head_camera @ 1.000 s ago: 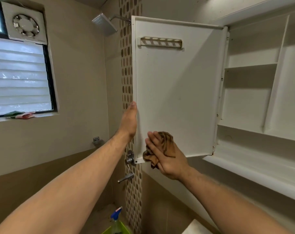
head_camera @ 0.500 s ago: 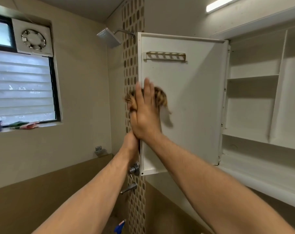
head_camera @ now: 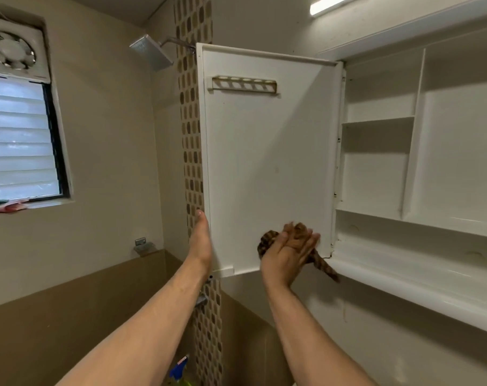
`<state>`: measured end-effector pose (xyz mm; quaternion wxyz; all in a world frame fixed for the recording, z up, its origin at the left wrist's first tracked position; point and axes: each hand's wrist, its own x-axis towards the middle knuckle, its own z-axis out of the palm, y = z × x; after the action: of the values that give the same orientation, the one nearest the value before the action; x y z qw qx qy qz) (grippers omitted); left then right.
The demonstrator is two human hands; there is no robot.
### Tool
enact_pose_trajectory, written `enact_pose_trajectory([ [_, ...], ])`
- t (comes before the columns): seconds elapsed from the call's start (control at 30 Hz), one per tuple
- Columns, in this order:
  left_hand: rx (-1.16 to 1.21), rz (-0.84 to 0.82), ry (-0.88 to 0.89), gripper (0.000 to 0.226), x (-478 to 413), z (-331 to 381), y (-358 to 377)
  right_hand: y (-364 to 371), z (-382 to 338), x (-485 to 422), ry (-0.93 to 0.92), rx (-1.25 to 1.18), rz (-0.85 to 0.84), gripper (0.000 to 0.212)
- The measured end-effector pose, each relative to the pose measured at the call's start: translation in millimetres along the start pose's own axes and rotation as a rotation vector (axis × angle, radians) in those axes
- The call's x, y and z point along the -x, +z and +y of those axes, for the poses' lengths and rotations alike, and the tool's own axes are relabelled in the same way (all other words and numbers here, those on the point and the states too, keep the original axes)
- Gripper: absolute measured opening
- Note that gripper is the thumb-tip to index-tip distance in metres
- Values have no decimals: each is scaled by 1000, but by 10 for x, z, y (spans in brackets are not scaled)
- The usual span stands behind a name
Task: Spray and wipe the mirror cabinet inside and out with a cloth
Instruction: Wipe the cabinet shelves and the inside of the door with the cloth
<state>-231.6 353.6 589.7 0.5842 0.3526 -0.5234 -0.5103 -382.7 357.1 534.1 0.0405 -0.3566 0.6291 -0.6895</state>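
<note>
Head view: straight fingers (head_camera: 306,240) of the right hand (head_camera: 284,257) are pressing the cloth (head_camera: 267,242) on the open cabinet door (head_camera: 264,162), inner face, low right — inside wiping, likely. Left hand (head_camera: 200,243) is steadying its left edge, fingers hidden; the shelves (head_camera: 376,121) are probably needing the cloth next.

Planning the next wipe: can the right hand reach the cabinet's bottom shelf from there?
Probably yes. The right hand presses the cloth low on the open door, beside the bottom shelf, with nothing between them.
</note>
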Motion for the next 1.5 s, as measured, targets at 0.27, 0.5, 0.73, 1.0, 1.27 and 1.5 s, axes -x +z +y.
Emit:
enact_pose_trajectory([
  [0.27,-66,82,28,75,3,-30,3,-41,-42,229,-766,70,-498,64],
  [0.5,-28,-6,49,68,-3,-61,-31,36,-1518,-1080,-144,-159,162,65],
  [0.73,228,-106,37,73,-42,-36,-5,109,-96,-359,-1504,514,-421,60],
  [1.0,61,-62,39,68,17,-73,-14,82,-698,-676,-376,-41,98,69],
  [1.27,305,-3,-91,88,39,23,-96,277,-236,393,-1009,271,-585,84],
  [1.5,53,120,-54,80,129,-214,-87,-132,427,163,-1231,544,-680,79],
])
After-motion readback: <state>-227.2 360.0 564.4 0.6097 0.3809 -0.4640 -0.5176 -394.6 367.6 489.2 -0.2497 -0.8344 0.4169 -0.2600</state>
